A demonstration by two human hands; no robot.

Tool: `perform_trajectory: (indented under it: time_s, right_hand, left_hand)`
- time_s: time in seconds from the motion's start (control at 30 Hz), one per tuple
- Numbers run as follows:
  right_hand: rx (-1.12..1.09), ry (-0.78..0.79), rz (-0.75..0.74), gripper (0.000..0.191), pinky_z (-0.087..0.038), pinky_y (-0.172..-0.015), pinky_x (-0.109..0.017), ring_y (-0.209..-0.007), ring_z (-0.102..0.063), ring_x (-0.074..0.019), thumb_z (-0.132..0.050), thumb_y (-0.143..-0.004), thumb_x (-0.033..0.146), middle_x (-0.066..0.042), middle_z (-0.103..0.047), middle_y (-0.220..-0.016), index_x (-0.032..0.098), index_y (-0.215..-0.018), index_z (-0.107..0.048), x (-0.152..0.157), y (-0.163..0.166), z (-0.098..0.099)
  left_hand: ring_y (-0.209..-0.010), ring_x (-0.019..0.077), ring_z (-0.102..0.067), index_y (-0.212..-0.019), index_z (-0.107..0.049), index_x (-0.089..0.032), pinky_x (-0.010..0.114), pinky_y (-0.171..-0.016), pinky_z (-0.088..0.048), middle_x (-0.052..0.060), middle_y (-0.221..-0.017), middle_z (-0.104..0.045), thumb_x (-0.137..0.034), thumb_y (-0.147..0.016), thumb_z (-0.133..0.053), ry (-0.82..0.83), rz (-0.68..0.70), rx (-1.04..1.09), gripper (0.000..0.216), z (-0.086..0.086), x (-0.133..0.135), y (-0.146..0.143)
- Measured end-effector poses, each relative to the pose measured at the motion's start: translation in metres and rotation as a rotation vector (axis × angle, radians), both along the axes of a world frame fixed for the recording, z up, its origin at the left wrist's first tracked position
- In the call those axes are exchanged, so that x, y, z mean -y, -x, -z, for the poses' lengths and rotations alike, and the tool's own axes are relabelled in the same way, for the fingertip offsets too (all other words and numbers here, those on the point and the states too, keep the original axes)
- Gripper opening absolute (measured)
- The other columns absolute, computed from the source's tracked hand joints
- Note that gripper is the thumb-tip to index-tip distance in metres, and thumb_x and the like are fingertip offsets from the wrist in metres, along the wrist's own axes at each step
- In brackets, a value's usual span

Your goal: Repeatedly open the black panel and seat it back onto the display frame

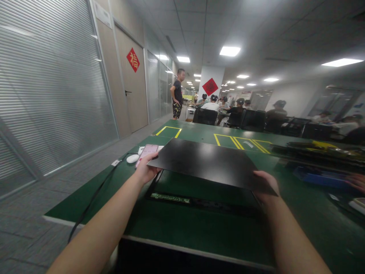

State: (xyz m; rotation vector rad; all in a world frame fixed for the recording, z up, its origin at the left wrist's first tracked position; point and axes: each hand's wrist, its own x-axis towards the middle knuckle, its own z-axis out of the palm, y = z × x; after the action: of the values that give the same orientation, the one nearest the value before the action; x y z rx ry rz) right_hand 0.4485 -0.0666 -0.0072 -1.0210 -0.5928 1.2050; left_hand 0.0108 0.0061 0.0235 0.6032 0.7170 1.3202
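Head view, left hand (pixel 146 169) and right hand (pixel 270 183) pinching black panel (pixel 205 158) by opposite edges, fingertips hidden underneath, dark frame (pixel 213 204) below partly covered, right-side stack (pixel 310 154) blurred.

Single head-worn view, facing forward and down, close above the green table (pixel 182 225)

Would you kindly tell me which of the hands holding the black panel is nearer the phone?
The left hand: it grips the panel at the end close by the phone, while the right hand grips the opposite end.
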Motion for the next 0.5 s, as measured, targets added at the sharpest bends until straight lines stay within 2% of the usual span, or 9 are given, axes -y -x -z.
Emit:
perform_trajectory:
  time_s: [0.23,0.37,0.43,0.5]
  right_hand:
    - [0.055,0.203,-0.027,0.018,-0.059,-0.067,-0.040,-0.072,-0.071,-0.0272,-0.060,-0.067,0.018,-0.008,-0.073,-0.072,0.019,-0.083,-0.067,0.006,0.016,-0.008]
    - [0.116,0.313,-0.147,0.014,-0.058,-0.065,-0.037,-0.074,-0.071,-0.0266,-0.062,-0.073,0.027,-0.009,-0.073,-0.076,0.020,-0.083,-0.068,0.007,0.019,-0.004]
    - [0.154,0.330,-0.204,0.017,-0.058,-0.066,-0.037,-0.076,-0.071,-0.0269,-0.062,-0.073,0.030,-0.010,-0.074,-0.077,0.019,-0.085,-0.069,0.007,0.018,-0.001]
    - [0.212,0.286,-0.169,0.017,-0.058,-0.068,-0.038,-0.076,-0.071,-0.0273,-0.063,-0.072,0.027,-0.010,-0.073,-0.076,0.017,-0.085,-0.069,0.006,0.015,0.001]
  left_hand:
    - [-0.059,0.0136,-0.064,-0.084,-0.069,-0.015,0.023,-0.055,-0.053,0.001,-0.071,-0.071,-0.011,-0.072,-0.060,-0.070,-0.105,0.035,0.016,-0.005,0.001,0.002]
    - [-0.062,0.0155,-0.063,-0.082,-0.069,-0.015,0.025,-0.059,-0.052,0.001,-0.073,-0.071,-0.013,-0.066,-0.062,-0.141,-0.131,0.010,0.018,-0.004,-0.001,0.004]
    - [-0.064,0.0170,-0.064,-0.083,-0.070,-0.016,0.026,-0.059,-0.052,0.002,-0.073,-0.071,-0.014,-0.064,-0.063,-0.169,-0.121,-0.008,0.020,-0.004,-0.002,0.004]
    - [-0.064,0.0175,-0.064,-0.087,-0.071,-0.016,0.026,-0.058,-0.052,0.002,-0.073,-0.071,-0.015,-0.064,-0.063,-0.210,-0.086,-0.030,0.025,-0.004,-0.001,0.006]
